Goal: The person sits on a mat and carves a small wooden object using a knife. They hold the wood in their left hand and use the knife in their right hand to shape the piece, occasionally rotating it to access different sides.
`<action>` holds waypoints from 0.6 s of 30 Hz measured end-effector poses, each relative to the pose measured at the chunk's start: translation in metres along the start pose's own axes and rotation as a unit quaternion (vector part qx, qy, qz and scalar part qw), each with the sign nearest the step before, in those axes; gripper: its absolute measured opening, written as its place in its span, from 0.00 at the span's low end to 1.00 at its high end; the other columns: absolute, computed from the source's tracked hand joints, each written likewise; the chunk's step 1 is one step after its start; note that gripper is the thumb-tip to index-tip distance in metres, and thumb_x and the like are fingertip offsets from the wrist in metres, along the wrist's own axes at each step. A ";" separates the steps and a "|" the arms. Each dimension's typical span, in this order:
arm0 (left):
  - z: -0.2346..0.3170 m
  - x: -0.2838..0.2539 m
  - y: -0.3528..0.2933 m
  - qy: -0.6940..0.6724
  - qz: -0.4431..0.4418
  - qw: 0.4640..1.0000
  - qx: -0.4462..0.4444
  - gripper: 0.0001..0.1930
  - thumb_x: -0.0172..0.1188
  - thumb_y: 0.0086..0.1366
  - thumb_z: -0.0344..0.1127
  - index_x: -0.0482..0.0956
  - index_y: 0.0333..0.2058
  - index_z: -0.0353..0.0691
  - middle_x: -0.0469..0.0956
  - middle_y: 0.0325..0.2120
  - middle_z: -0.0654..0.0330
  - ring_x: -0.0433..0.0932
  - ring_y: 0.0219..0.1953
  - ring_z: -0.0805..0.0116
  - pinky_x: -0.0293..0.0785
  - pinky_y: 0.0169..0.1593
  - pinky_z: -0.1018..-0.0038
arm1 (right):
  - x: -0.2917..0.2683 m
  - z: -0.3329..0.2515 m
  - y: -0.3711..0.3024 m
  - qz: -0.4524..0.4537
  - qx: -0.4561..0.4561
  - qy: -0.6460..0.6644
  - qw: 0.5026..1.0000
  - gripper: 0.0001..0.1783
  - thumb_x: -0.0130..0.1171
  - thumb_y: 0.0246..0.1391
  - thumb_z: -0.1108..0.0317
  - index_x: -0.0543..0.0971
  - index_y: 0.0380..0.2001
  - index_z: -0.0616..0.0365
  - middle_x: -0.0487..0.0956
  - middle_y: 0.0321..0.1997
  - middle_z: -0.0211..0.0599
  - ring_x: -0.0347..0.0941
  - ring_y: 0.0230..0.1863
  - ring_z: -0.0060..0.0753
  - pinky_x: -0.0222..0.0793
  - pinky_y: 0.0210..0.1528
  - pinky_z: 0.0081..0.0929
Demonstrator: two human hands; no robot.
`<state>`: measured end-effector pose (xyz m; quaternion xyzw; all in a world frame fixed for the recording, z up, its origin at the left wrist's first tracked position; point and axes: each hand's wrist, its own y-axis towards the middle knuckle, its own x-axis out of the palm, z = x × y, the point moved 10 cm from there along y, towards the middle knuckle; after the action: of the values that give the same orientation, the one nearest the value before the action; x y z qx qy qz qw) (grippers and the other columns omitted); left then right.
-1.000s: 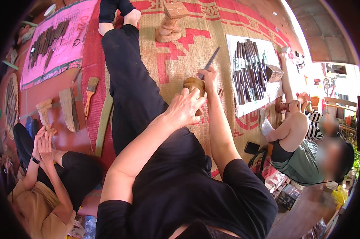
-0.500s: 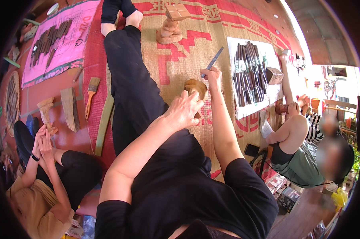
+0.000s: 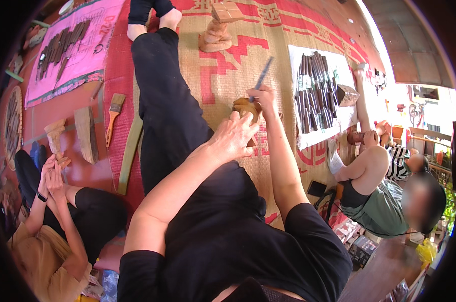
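My left hand (image 3: 234, 135) is closed round a yellowish-brown carved wooden piece (image 3: 243, 105) above my right thigh. Its palm and fingers cover much of the wood, so I cannot make out the whole shape. In my right hand (image 3: 264, 98) is a thin, flat, blue-grey file-like tool (image 3: 263, 73), pinched between the fingers. The tool's upper end points away from me, and its lower end meets the rim of the wood. Farther off on the mat stands a carved wooden figure (image 3: 215, 38) with a square block top (image 3: 227, 12).
On the right, a white cloth (image 3: 311, 136) bears rows of dark-handled tools (image 3: 316, 90) beside a wooden block (image 3: 347, 95). Left of my leg lie a brush (image 3: 115, 113), a green strip (image 3: 131, 156) and a wood block (image 3: 86, 135). People sit on both sides, working carved wood.
My right hand has moved slightly left toward the wooden piece. The tool stands steeper, its lower end now at the wood's rim. My left hand keeps its hold.
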<state>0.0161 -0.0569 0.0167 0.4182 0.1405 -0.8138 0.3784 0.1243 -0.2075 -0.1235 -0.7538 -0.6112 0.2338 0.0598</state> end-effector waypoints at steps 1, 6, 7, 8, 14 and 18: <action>-0.002 0.001 0.000 -0.005 -0.005 1.000 -0.001 0.23 0.68 0.43 0.39 0.74 0.39 0.40 0.66 0.45 0.52 0.70 0.41 0.52 0.78 0.39 0.60 | 0.008 0.004 -0.004 -0.028 0.027 -0.026 0.999 0.07 0.64 0.37 0.71 0.76 0.16 0.61 0.74 0.17 0.33 0.67 0.19 0.23 0.60 0.22 0.24; 0.000 0.003 0.002 -0.009 -0.001 1.000 0.002 0.22 0.68 0.42 0.39 0.74 0.38 0.40 0.67 0.44 0.53 0.70 0.41 0.52 0.78 0.40 0.59 | -0.020 0.016 0.025 0.076 -0.077 -0.009 0.994 0.07 0.64 0.35 0.72 0.77 0.17 0.63 0.74 0.17 0.33 0.67 0.19 0.26 0.62 0.23 0.27; 0.003 0.001 0.000 -0.007 0.014 1.000 0.007 0.22 0.68 0.42 0.38 0.74 0.38 0.40 0.67 0.44 0.54 0.70 0.41 0.52 0.78 0.40 0.59 | -0.026 0.019 0.029 0.091 -0.074 0.004 0.993 0.06 0.64 0.36 0.72 0.77 0.17 0.63 0.75 0.18 0.34 0.68 0.20 0.25 0.63 0.23 0.26; 0.001 -0.002 -0.001 -0.004 0.031 0.999 0.009 0.21 0.68 0.42 0.38 0.74 0.37 0.40 0.67 0.43 0.54 0.70 0.41 0.52 0.78 0.40 0.59 | -0.022 0.009 0.023 0.084 -0.064 0.040 0.994 0.06 0.64 0.36 0.71 0.77 0.17 0.62 0.75 0.17 0.34 0.68 0.19 0.25 0.63 0.23 0.26; -0.004 -0.005 0.001 -0.021 0.023 0.999 -0.009 0.20 0.67 0.42 0.37 0.74 0.35 0.40 0.68 0.41 0.55 0.71 0.39 0.53 0.77 0.38 0.59 | 0.002 0.000 -0.008 0.003 -0.005 -0.023 1.000 0.08 0.65 0.35 0.69 0.79 0.18 0.63 0.74 0.15 0.36 0.69 0.19 0.27 0.64 0.23 0.27; 0.001 -0.004 0.002 -0.032 0.022 0.999 0.004 0.20 0.67 0.42 0.37 0.74 0.36 0.40 0.68 0.41 0.55 0.70 0.39 0.53 0.77 0.38 0.59 | -0.015 0.010 0.024 0.060 -0.086 -0.155 0.982 0.10 0.64 0.35 0.65 0.78 0.19 0.61 0.73 0.15 0.39 0.70 0.20 0.29 0.64 0.25 0.30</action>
<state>0.0187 -0.0572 0.0207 0.3961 0.1158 -0.8190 0.3986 0.1398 -0.2292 -0.1375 -0.7464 -0.5842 0.2974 -0.1148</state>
